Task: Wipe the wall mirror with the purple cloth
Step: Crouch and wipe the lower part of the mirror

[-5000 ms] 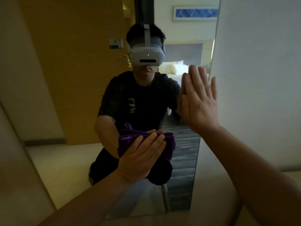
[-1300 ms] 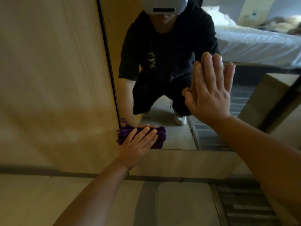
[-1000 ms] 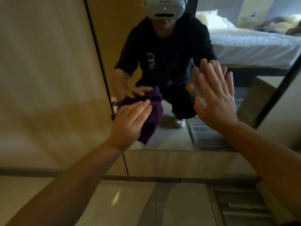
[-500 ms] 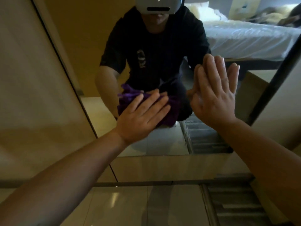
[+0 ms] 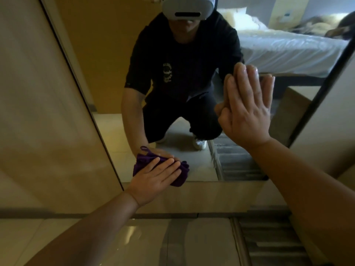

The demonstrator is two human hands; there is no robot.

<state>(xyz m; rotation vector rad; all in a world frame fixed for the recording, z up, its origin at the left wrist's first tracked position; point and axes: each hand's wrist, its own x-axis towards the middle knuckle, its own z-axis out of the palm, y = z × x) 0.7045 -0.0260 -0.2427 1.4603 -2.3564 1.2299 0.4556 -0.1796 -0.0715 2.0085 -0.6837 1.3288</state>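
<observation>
Left hand (image 5: 153, 179) flat, fingers (image 5: 169, 167) extended, pressing purple cloth (image 5: 180, 174) against mirror (image 5: 115, 141) near bottom-left corner. Right hand (image 5: 247, 114) open, palm braced on glass, grasping nothing. Cloth soft, light, bunches readily: hold by palm pressure. Glass likely fragile, slippery.
</observation>
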